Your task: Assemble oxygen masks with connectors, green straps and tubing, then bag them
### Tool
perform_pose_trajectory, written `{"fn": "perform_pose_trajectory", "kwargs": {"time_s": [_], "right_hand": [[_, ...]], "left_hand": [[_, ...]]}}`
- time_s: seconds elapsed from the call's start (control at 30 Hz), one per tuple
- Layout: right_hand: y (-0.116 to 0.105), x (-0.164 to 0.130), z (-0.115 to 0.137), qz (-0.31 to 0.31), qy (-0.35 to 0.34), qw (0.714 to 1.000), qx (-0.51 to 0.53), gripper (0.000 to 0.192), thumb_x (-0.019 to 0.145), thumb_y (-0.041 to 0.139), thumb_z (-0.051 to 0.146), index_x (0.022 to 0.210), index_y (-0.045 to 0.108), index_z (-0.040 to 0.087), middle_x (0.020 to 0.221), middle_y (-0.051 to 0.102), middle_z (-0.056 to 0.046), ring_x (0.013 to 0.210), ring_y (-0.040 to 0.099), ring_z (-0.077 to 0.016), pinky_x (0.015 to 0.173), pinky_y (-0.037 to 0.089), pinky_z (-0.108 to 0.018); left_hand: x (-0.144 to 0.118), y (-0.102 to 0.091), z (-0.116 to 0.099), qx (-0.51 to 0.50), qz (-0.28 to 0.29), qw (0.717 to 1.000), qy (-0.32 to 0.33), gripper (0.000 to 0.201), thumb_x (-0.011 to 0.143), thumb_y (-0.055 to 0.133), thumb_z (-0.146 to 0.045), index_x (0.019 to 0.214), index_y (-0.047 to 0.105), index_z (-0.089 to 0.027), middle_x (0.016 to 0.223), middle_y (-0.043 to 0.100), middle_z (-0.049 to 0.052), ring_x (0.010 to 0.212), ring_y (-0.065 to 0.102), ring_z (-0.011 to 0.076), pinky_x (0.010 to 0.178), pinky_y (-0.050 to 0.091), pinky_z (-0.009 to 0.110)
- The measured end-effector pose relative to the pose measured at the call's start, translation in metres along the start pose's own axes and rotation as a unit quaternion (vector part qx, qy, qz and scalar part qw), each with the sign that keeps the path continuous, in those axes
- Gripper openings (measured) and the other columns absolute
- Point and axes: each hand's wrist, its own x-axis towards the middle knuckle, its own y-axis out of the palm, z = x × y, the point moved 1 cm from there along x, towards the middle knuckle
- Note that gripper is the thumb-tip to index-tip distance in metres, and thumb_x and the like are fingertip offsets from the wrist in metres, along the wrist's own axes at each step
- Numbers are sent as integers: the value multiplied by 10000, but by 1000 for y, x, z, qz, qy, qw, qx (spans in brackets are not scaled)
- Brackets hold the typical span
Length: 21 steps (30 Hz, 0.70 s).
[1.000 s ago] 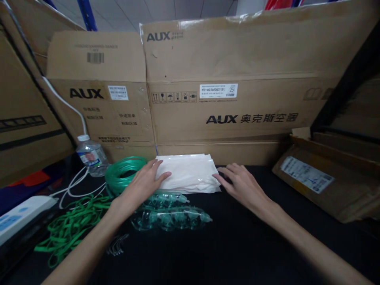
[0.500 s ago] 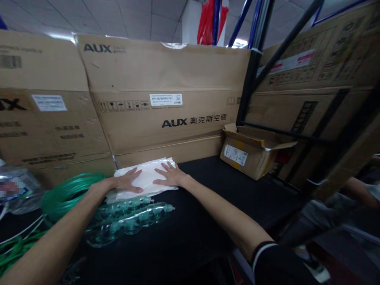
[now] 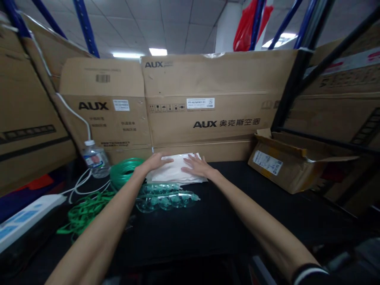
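A black table (image 3: 225,213) is seen in front. Big brown boxes (image 3: 213,99) with the letters AUX are stacked behind it. A water bottle (image 3: 95,158) is stood at the left, and a white cable (image 3: 77,185) is curled beside it. Green bands (image 3: 84,211) are piled near a white power strip (image 3: 26,219). A smaller open box (image 3: 285,164) with a white label is placed on the right. Something red (image 3: 246,25) is hung up high.
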Motion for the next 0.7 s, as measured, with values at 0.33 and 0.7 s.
{"fn": "perform_pose_trajectory", "kwargs": {"time_s": [0.33, 0.7], "right_hand": [[20, -121, 57, -192, -74, 969, 138, 433, 1043, 412, 456, 1347, 590, 205, 1308, 665, -113, 1165, 642, -231, 1046, 476, -379], [61, -129, 43, -168, -72, 957, 226, 315, 952, 613, 421, 1189, 711, 239, 1182, 748, -87, 1110, 695, -276, 1027, 509, -431]], "left_hand": [[-135, 37, -95, -61, -200, 973, 95, 267, 1019, 504, -401, 1151, 663, -232, 1182, 711, 50, 1136, 635, 219, 1038, 463, 374], [-162, 66, -79, -17, -158, 985, 69, 264, 998, 559, -339, 1235, 644, -259, 1211, 718, 62, 1168, 640, 256, 1038, 461, 439]]}}
